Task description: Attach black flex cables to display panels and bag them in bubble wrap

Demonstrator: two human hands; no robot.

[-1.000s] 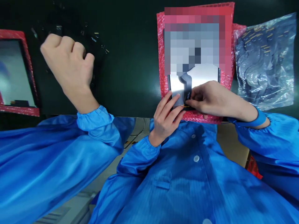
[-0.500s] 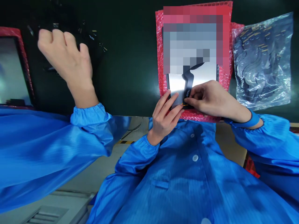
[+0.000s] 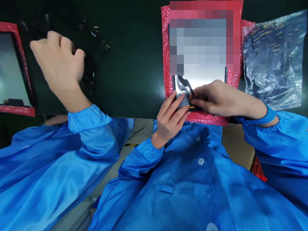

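Note:
A flat panel with a shiny silver back and dark edges lies on red bubble wrap; its upper part is blurred out. My right hand pinches a black flex cable between thumb and fingers near the panel's lower edge. The cable's other end rises to the upper left over the panel. Beside it, my left hand rests with spread fingers on the panel's lower left corner. A small gold strip shows between the two hands' fingertips.
Right of the panel lies a clear plastic bag of black flex cables. At the left, a co-worker's hand hovers over loose dark cables on the dark table. Another panel on red wrap is at the far left.
The flex cable has turned, its free end swinging left, while my right hand keeps its pinch. My left hand has hardly moved. The co-worker's hand has shifted left.

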